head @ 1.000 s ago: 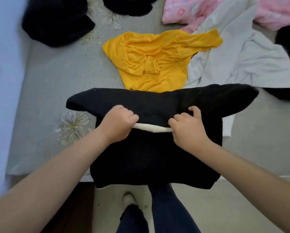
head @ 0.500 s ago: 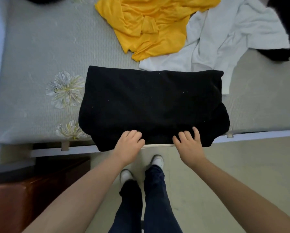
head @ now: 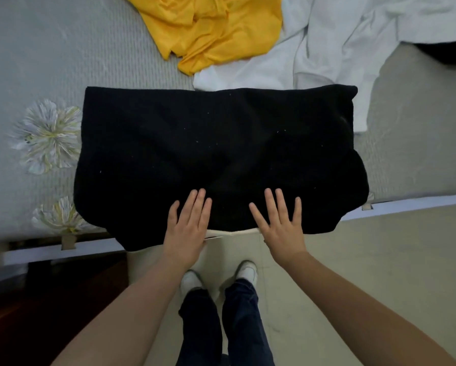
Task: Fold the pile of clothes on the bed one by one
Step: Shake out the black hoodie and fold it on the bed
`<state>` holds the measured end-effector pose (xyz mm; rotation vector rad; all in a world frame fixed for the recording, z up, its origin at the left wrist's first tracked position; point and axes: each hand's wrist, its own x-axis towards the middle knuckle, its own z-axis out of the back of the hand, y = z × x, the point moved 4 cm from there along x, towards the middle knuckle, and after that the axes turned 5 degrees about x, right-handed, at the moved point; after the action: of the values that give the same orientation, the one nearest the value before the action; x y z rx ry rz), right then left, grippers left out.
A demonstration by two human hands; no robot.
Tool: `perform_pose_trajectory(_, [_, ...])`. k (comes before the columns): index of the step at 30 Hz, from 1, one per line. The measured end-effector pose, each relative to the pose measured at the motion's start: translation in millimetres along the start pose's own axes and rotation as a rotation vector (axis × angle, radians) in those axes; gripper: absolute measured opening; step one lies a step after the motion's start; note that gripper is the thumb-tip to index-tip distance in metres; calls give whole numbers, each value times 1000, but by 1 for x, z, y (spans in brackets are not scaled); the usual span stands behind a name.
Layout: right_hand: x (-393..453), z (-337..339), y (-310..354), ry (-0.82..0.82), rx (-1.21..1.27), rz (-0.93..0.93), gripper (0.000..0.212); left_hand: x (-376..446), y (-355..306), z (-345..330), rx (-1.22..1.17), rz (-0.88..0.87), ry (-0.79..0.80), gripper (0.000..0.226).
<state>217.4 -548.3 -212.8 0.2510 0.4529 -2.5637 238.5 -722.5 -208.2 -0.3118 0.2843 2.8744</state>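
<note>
Black garment (head: 216, 143) folded — left hand (head: 188, 225) | right hand (head: 281, 224) flat on near edge

A grey bedcover (head: 63, 62) printed with pale flowers (head: 46, 134) is lying over the bed; beige floor tiles (head: 380, 260) are showing below, dark wooden furniture (head: 36, 307) sitting left.

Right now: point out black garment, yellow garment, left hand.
black garment (head: 216, 143), head view, middle of the folded top layer
yellow garment (head: 216, 30), head view, crumpled middle
left hand (head: 187, 228), head view, back of the hand

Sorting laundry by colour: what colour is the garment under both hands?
Black garment, clearest in the head view.
</note>
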Motion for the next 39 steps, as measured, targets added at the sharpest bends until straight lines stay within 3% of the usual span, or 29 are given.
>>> perform_pose_trajectory(5, [10,-13,-7,-247,-18,61,106,4,-2,-15,48,19,-78,105])
perform_pose_trajectory(8, [11,-18,-7,-281,-9,59,104,3,-4,-18,156,73,-228,80])
perform_pose_trajectory(13, [8,-19,5,-302,35,-7,91,7,-5,-19,140,106,-338,37])
perform_pose_trajectory(17, [10,-26,13,-441,52,9,59,8,-6,-20,95,67,-527,32])
perform_pose_trajectory(19, [16,-31,6,-506,58,53,48,8,-3,-17,86,45,-523,34])
perform_pose_trajectory(23, [16,-30,1,-572,88,99,49,7,-1,-8,47,23,-399,45])
perform_pose_trajectory(26, [13,-17,-5,-523,143,138,41,6,0,-1,13,13,-306,45])
perform_pose_trajectory(31, [16,23,-25,-405,326,196,31,3,1,1,-40,15,-1,96])
perform_pose_trajectory(33, [24,39,-32,-212,438,214,42,1,-3,2,-42,49,83,110])
perform_pose_trajectory(35, [35,49,-39,32,468,206,49,-2,-10,7,-15,79,67,117])
perform_pose_trajectory(39, [60,57,-50,260,469,192,40,-6,-23,7,-11,135,-2,113])
